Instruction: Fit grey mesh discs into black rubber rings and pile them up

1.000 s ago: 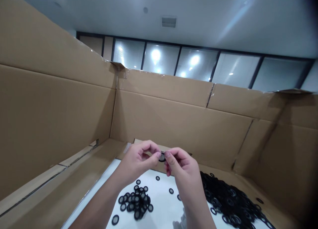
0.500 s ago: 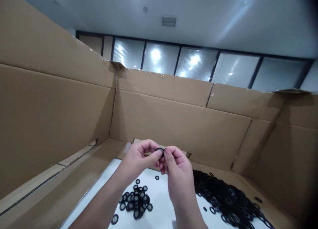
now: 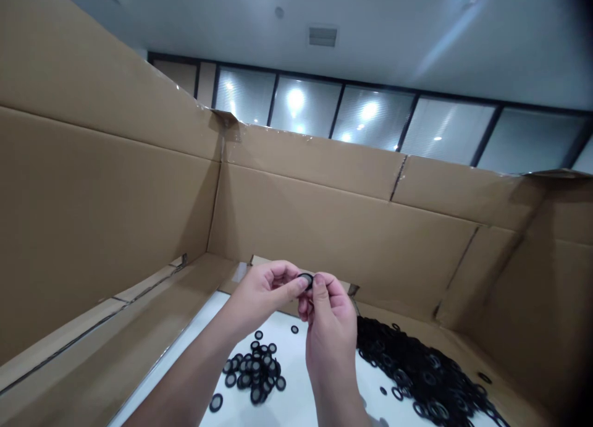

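Both of my hands are raised together over a white surface (image 3: pixel 301 390) inside a big cardboard box. My left hand (image 3: pixel 264 294) and my right hand (image 3: pixel 327 328) pinch one small black ring (image 3: pixel 306 279) between their fingertips. Both hands are closed on it, thumbs and forefingers meeting at the ring. Below the left hand lies a small heap of black rings with mesh centres (image 3: pixel 252 371). To the right of my right hand spreads a much larger pile of black rings (image 3: pixel 417 368).
Tall cardboard walls (image 3: pixel 324 229) stand on the left, back and right. A cardboard flap (image 3: pixel 139 316) slopes down on the left. A few single rings (image 3: pixel 215 403) lie loose on the white surface. Above the box are glass panels and a ceiling.
My right hand has slid left and turned more upright, wrist now under the ring. The ring stays pinched between both hands. The camera has shifted slightly.
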### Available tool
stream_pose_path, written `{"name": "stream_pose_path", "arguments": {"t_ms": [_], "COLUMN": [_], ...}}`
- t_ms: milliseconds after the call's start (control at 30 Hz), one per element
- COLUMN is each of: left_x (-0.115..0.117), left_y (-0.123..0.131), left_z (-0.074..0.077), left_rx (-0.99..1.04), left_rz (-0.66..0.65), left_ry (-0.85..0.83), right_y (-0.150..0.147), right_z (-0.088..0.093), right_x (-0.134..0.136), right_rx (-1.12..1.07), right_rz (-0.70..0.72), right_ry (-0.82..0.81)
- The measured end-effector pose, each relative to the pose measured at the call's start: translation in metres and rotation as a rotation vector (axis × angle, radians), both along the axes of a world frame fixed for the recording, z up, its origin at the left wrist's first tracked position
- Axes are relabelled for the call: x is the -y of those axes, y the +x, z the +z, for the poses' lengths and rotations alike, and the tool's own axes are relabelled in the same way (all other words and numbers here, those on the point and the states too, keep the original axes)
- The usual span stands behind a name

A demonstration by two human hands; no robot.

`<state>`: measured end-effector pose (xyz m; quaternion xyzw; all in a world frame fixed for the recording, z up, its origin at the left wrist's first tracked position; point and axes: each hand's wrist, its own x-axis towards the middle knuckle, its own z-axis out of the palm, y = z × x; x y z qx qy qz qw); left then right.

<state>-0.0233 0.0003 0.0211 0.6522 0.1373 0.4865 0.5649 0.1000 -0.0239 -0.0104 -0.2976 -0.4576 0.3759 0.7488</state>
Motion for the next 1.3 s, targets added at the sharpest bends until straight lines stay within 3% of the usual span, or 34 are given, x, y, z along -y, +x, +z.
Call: {"name": "stream_pose_path", "arguments": {"t_ms": [67, 267, 467, 833, 1033, 1300], "left_x": [-0.002, -0.012, -0.014, 0.000, -0.001, -0.005], "left_y": [-0.001, -0.003, -0.016, 0.007, 0.007, -0.001], "left_z": [-0.002, -0.009, -0.007, -0.004, -0.006, -0.002], "left_rx": [-0.010, 0.004, -0.076, 0.029, -0.059, -0.090], "left_rz": [-0.013, 0.133, 0.043, 0.098, 0.292, 0.186], "left_ry": [0.000, 0.004, 0.018, -0.005, 0.052, 0.009], "right_y": [0.001, 0.004, 0.020, 0.006, 0.006, 0.013], "right_z": [0.000, 0.004, 0.014, 0.008, 0.006, 0.008], "right_x": [-0.001, -0.001, 0.001, 0.003, -0.001, -0.002], "right_rx": [0.015, 0.134, 0.329, 0.120, 0.065, 0.154], "right_rz": [0.003, -0.007, 0.115, 0.031, -0.008, 0.049], "right_ry": [0.003, 0.038, -0.015, -0.003, -0.026, -0.038]}}
